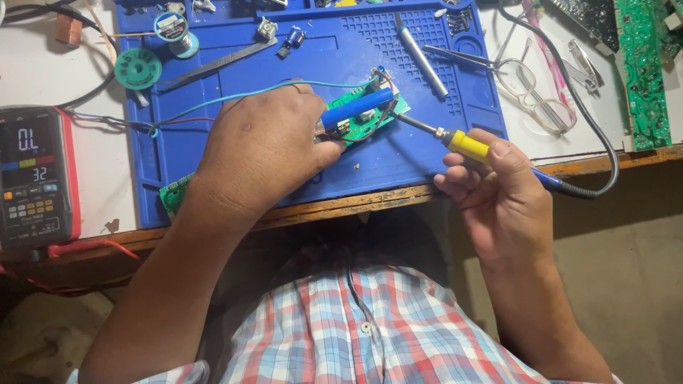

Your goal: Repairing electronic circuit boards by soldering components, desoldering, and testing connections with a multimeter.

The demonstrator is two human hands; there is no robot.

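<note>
Two hands at work over a small green circuit board (370, 114) lying mid-way on the blue silicone work mat (398, 153). Left hand (260, 153) curled down over the board's near end, fingers closed on a blue cylindrical tool (356, 115) that lies across it (probably a desoldering pump, held close so its end sits by the joint). Right hand (491, 188) wrapped pen-fashion round the yellow-collared soldering iron (466, 144), thin metal tip slanted up-left to the board's right edge, touching or just short of it; hard to tell which. Held low and angled, likely for steadiness. Thin blue wire (213, 103) running from the board leftward across the mat, passing behind the left hand's knuckles. Around: black multimeter with red surround (35, 178) at far left, green solder-wick reel (138, 68) and solder spool (173, 30) top left, steel tweezers (455, 55) and clear-framed spectacles (530, 89) to the right, long green circuit board (644, 71) at far right. Iron's black cord (590, 135) looping off the table edge, clear of the work.
</note>
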